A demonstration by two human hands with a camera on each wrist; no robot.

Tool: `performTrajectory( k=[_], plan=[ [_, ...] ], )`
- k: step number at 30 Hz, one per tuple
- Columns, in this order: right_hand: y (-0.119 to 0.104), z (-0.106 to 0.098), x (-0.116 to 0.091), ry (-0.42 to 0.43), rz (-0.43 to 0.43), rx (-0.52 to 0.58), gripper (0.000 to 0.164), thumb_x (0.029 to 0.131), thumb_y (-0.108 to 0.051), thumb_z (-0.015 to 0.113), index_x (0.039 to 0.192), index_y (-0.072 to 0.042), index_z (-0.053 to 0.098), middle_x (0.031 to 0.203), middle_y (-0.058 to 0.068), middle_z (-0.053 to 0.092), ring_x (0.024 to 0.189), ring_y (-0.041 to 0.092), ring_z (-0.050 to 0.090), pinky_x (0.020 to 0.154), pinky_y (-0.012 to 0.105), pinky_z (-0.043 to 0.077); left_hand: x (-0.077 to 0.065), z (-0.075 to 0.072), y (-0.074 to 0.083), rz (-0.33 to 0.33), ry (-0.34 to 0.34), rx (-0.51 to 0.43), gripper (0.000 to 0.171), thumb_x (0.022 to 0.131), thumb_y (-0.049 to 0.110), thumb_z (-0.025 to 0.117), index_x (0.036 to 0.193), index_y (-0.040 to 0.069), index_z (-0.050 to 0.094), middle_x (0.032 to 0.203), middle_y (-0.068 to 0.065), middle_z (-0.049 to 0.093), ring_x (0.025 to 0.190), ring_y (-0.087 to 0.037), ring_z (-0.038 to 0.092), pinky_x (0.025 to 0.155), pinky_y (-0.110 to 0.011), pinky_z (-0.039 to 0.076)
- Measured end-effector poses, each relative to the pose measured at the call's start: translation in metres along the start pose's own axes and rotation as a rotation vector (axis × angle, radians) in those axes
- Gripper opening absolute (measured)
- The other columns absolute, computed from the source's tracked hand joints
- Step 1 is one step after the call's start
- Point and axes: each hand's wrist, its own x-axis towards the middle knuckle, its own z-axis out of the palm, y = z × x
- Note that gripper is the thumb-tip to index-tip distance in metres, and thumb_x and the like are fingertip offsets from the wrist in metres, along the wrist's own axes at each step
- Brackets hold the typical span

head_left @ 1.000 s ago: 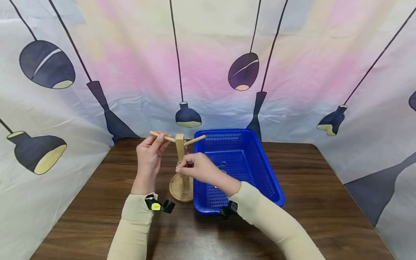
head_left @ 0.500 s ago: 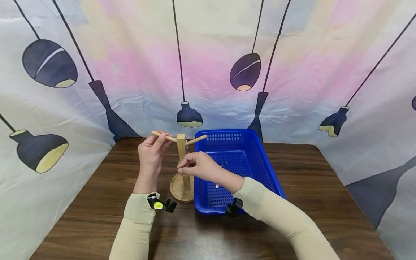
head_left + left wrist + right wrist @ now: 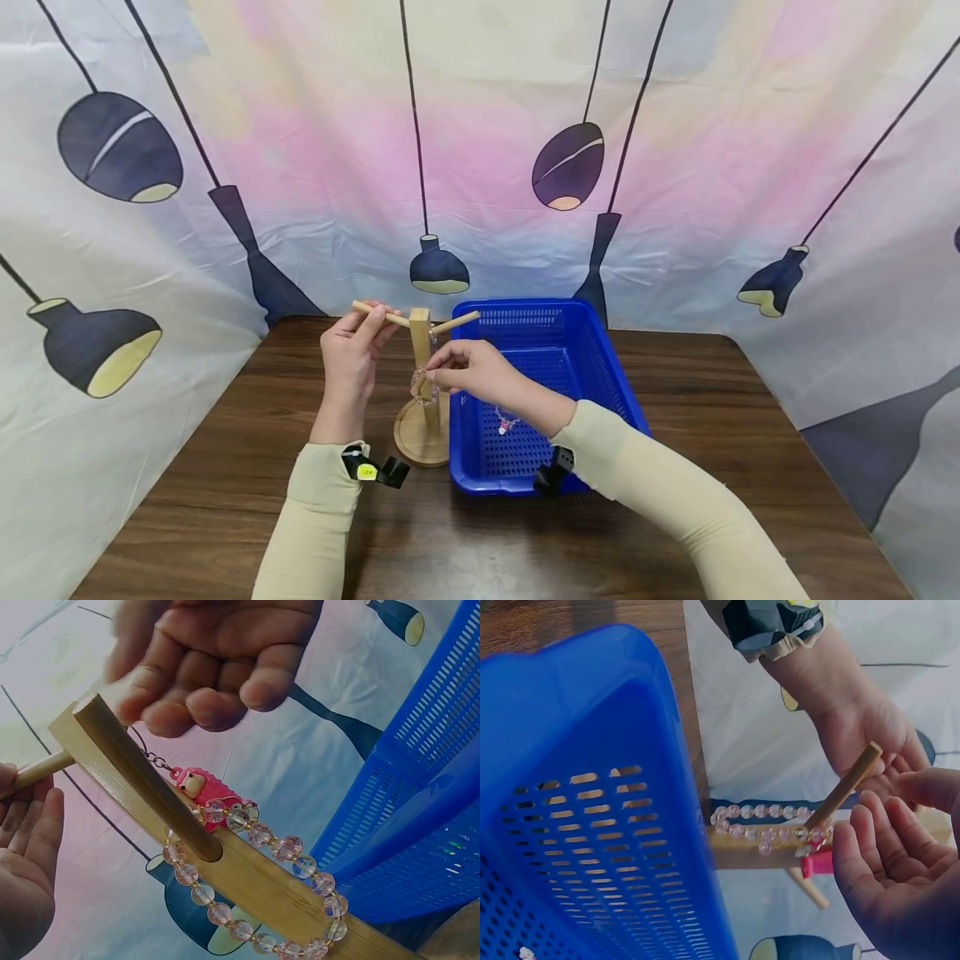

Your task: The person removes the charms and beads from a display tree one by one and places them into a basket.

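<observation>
A wooden stand [image 3: 420,346] with several pegs stands on a round base. My left hand [image 3: 348,358] pinches its upper left peg [image 3: 388,317] between thumb and fingers. Around the front peg [image 3: 146,776] hangs a bracelet [image 3: 202,894] of clear and pale pink beads, lying against the post. My right hand [image 3: 480,377] is just beside that peg, its fingers loosely bent and holding nothing. Behind the post in the left wrist view dangles a pink animal-shaped keychain [image 3: 208,789] on a small chain.
A blue perforated basket [image 3: 626,379] stands right beside the stand, under my right forearm. Inside it lies a small red-and-white charm [image 3: 503,428] on a beaded strand. Both sit on a dark wooden table [image 3: 247,467], with a printed cloth [image 3: 315,167] hanging behind.
My right hand has drawn back slightly to the right from the front peg and let go of the bracelet, which now shows hanging there. My left hand keeps its grip on the upper peg.
</observation>
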Motion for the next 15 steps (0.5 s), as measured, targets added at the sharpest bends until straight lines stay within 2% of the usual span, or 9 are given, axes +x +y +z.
performTrajectory(
  k=[5, 12, 15],
  plan=[
    [0.005, -0.001, 0.002, 0.040, 0.078, 0.016, 0.022, 0.098, -0.014, 0.068, 0.115, 0.000, 0.071, 0.117, 0.017, 0.074, 0.099, 0.021, 0.071, 0.091, 0.044, 0.065, 0.000, -0.001, 0.001, -0.019, 0.018, -0.013, 0.017, 0.097, -0.005, 0.064, 0.089, 0.007, 0.074, 0.084, -0.002, 0.073, 0.081, -0.011, 0.078, 0.081, -0.022, 0.066],
    [0.013, 0.000, 0.004, 0.096, 0.164, 0.049, 0.023, 0.099, -0.015, 0.068, 0.116, 0.000, 0.073, 0.117, 0.017, 0.072, 0.108, 0.027, 0.071, 0.092, 0.041, 0.066, 0.001, -0.001, 0.001, -0.011, 0.016, -0.014, 0.018, 0.098, -0.005, 0.063, 0.088, 0.007, 0.073, 0.084, -0.002, 0.073, 0.080, -0.010, 0.077, 0.080, -0.021, 0.066],
    [0.018, 0.002, 0.005, 0.115, 0.181, 0.079, 0.023, 0.099, -0.013, 0.067, 0.115, 0.001, 0.074, 0.119, 0.018, 0.072, 0.108, 0.026, 0.071, 0.095, 0.044, 0.065, 0.001, 0.000, 0.001, -0.019, 0.016, -0.021, 0.018, 0.097, -0.005, 0.064, 0.088, 0.007, 0.074, 0.084, -0.002, 0.073, 0.080, -0.011, 0.077, 0.079, -0.021, 0.066]
  ],
)
